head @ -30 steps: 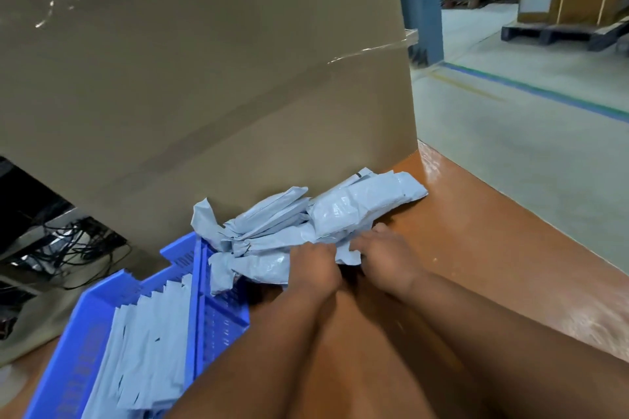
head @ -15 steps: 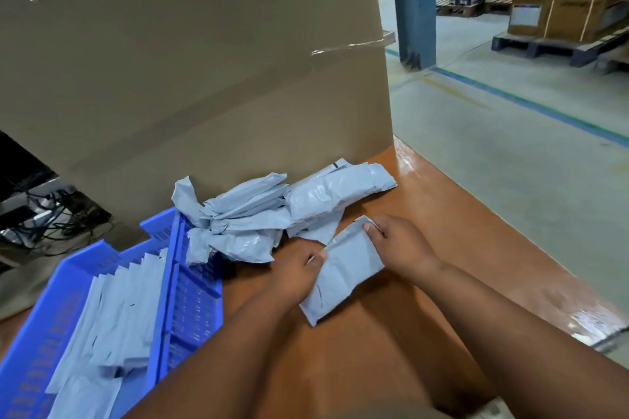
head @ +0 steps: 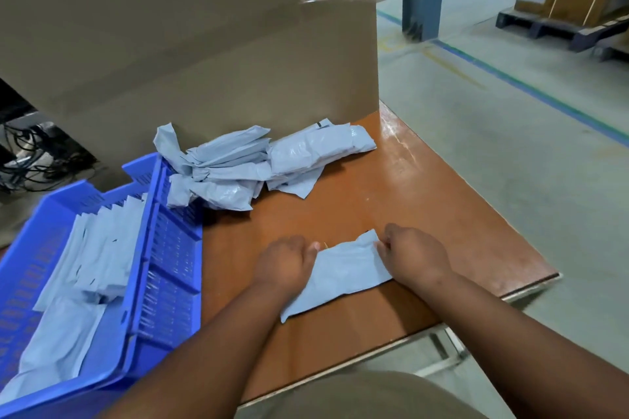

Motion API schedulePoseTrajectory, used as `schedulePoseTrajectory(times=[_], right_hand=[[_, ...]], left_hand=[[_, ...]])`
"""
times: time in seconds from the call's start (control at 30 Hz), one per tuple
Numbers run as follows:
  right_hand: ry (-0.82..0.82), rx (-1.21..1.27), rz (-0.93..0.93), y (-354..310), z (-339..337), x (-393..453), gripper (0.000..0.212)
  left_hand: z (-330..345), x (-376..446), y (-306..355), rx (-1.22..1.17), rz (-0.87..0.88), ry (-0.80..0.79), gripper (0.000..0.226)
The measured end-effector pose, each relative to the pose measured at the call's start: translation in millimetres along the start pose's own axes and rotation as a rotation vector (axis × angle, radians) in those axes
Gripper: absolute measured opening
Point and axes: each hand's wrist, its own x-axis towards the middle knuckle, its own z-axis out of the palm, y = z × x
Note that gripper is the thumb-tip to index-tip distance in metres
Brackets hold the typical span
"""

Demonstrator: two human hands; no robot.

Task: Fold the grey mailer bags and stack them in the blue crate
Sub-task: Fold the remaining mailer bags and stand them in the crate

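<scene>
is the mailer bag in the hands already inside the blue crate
No, the mailer bag lies on the brown table, held between the left hand and right hand, right of the blue crate.

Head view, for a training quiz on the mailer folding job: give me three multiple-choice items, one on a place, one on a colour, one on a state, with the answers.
1. Where does the pile of unfolded mailer bags lie?
A. Against the cardboard box
B. On the floor
C. On the person's lap

2. What colour is the crate?
A. Green
B. Blue
C. Red

3. What is happening to the single mailer bag on the table?
A. It lies untouched
B. Only one hand holds it
C. Both hands hold it

Answers: 1 A, the pile rests at the box's foot; 2 B, its slotted walls are blue; 3 C, the left hand and the right hand grip its opposite ends.
</scene>
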Motion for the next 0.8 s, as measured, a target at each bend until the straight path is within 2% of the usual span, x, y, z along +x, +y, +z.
schedulePoseTrajectory(times=[0.07,0.13,0.2,0.27,0.37,0.5,0.8], right_hand=[[0.166,0.019,-0.06,0,-4,-7,0.02],[0.325,-0.014,-0.16,-11,-8,-11,0.014],[0.392,-0.051,-0.274,-34,-10,-13,0.01],[0.345,-0.092,-0.402,-61,-1,-14,0.017],[0.144,-0.152,-0.53,-92,31,-12,0.032],[-0.085,-0.16,-0.475,-102,63,-10,0.06],[-0.07,-0.117,-0.485,-86,86,-5,0.058]], left_hand=[[3,-4,-2,0.049,0.015,0.117,0.044],[7,-13,-3,-0.003,0.027,0.217,0.03],[11,-25,-2,-0.034,0.055,0.262,0.02],[22,-38,-2,-0.003,0.067,0.258,0.032],[37,-45,-2,0.029,-0.033,0.145,0.055],[49,-48,1,-0.027,-0.09,0.054,0.07],[48,-49,5,-0.071,-0.104,0.052,0.07]])
